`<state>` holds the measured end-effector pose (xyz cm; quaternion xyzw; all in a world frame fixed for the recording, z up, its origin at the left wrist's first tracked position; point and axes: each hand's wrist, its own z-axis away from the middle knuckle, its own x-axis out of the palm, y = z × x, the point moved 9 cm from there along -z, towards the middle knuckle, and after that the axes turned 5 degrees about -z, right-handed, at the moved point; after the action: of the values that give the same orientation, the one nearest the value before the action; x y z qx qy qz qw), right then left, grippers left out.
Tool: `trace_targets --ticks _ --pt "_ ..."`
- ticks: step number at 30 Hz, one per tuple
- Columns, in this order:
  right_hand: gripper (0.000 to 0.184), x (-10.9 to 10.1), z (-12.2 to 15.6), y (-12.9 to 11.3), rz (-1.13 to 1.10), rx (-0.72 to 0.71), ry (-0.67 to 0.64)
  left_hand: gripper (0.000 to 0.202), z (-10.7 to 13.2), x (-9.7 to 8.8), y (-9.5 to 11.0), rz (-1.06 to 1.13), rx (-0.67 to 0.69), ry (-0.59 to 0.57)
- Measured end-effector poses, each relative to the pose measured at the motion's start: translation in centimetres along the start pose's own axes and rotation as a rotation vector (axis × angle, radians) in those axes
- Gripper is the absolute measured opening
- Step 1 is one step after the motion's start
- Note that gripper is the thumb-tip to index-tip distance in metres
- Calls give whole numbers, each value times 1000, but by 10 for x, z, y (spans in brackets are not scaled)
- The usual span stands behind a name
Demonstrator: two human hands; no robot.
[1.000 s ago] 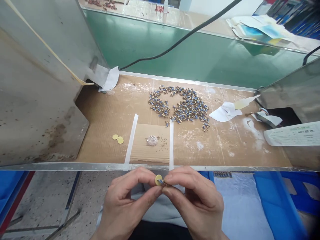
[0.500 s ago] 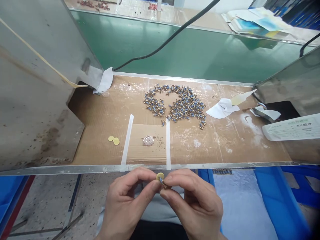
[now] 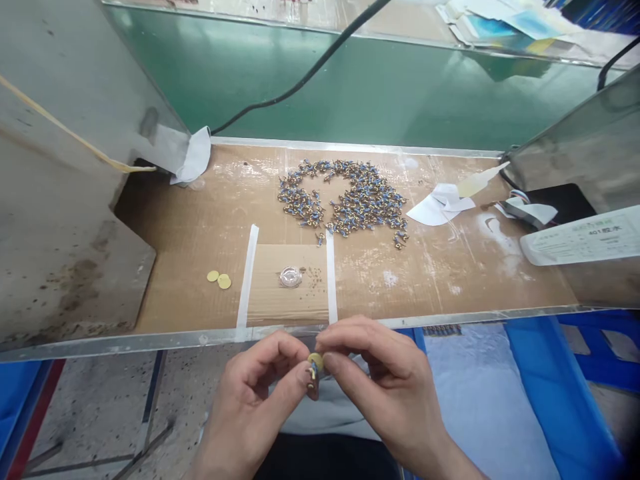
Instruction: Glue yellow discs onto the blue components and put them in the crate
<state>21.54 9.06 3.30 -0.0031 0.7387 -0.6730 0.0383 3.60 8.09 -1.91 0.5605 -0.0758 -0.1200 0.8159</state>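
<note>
My left hand (image 3: 265, 393) pinches a small blue-and-gold metal piece (image 3: 313, 379) between thumb and fingertips, just beyond the front edge of the worktop. A round yellow disc (image 3: 315, 362) sits right against that piece. The thumb and forefinger of my right hand (image 3: 380, 380) close on the disc's right side. Whether piece and disc are joined I cannot tell. Many similar blue-and-gold pieces (image 3: 370, 200) lie in a loose heap on the cardboard. Several yellow discs (image 3: 225, 281) lie to the left, flat on the surface.
Between two white tape strips (image 3: 332, 280), a clear round blob (image 3: 291, 277) sits beside tiny dark specks. White paper and a nozzle-tipped bottle (image 3: 480, 180) lie at right. Metal panels (image 3: 65, 200) flank the worktop. A blue crate (image 3: 555, 387) with white cloth stands below right.
The metal piece has passed from my right fingers to my left ones, while my right fingers have shifted onto the disc. The view has moved slightly.
</note>
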Motion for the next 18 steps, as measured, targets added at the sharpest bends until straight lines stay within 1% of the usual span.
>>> trace_targets --ticks 2,4,7,10,13,15,18 --pt "16 2 0 5 -50 59 -17 32 0 -1 -2 -24 -44 -6" --pt "16 3 0 9 -81 98 -40 31 0 0 0 -77 -18 -36" --pt "19 3 -1 13 -82 141 -89 27 0 0 8 -233 88 -65" --pt "22 3 -1 14 -26 155 -146 21 0 3 18 -408 214 -90" --pt "23 2 0 16 24 163 -215 17 3 8 29 -508 332 -110" --pt "27 2 2 18 38 169 -265 18 4 11 33 -540 374 -121" --pt "36 2 4 19 51 172 -325 18 5 15 34 -574 391 -144"
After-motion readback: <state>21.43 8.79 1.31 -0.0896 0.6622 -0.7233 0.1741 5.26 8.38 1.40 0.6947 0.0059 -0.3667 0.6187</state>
